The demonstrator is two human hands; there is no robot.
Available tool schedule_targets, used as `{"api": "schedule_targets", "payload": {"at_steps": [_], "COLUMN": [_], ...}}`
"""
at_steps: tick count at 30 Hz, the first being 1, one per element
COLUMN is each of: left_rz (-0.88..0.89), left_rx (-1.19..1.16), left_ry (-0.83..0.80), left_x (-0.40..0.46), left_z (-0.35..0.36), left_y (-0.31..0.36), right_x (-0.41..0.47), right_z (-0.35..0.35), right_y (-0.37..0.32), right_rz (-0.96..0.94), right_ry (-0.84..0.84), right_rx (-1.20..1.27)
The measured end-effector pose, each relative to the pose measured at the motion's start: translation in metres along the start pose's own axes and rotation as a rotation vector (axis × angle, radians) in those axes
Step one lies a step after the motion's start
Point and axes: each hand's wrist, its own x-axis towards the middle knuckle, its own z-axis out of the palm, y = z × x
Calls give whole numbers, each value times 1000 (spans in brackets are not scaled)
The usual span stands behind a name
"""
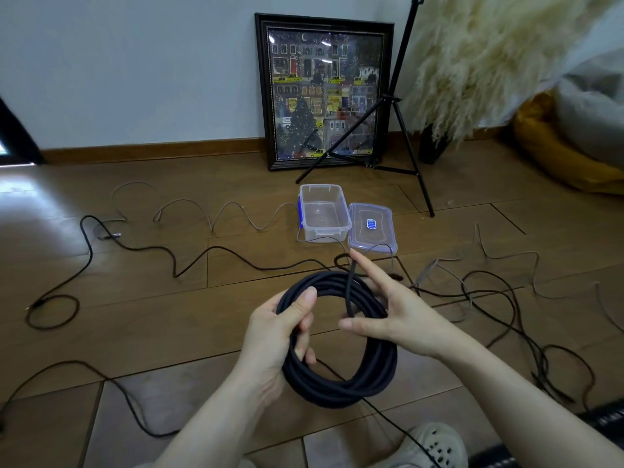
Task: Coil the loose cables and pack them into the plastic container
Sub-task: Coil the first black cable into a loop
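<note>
Black, rubbery coil point(337, 339) held up over the wood floor point(169, 315), left hand point(280, 336) wrapped round its left side in a closed grip, right hand point(388, 309) mostly open, fingers straight, steering the tail end point(349, 292) across the loops. Looks fairly thick and springy — probably wants to unwind if let go, so best pinched across all the loops at once. Clear plastic container point(324, 214) sits open further back, lid point(371, 228) just beside it — thinner loose cables point(175, 261) sprawled all around.

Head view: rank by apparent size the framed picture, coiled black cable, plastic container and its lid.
1. Framed picture, largest.
2. Coiled black cable, though nearness inflates it.
3. Plastic container.
4. Lid, close to the container; unsure.
</note>
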Motion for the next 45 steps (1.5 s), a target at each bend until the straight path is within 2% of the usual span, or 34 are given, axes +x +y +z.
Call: {"api": "schedule_targets", "payload": {"at_steps": [5,12,21,27,33,45], "left_rz": [14,63,110,162,183,180], "left_rx": [3,69,113,141,89,7], "left_ry": [-18,-65,-97,-100,-64,-74], "left_x": [-2,1,0,1,3,4], "left_z": [-1,-4,-5,-6,-7,-6], "left_y": [-1,2,2,-2,-7,-7], "right_x": [3,3,0,0,1,2], "right_z": [5,17,17,12,14,20], "right_y": [3,11,5,1,-7,-8], "right_rz": [-54,-136,-189,-124,-137,-133], "right_ry": [202,285,229,165,196,207], "right_rx": [1,192,99,16,-162,120]}}
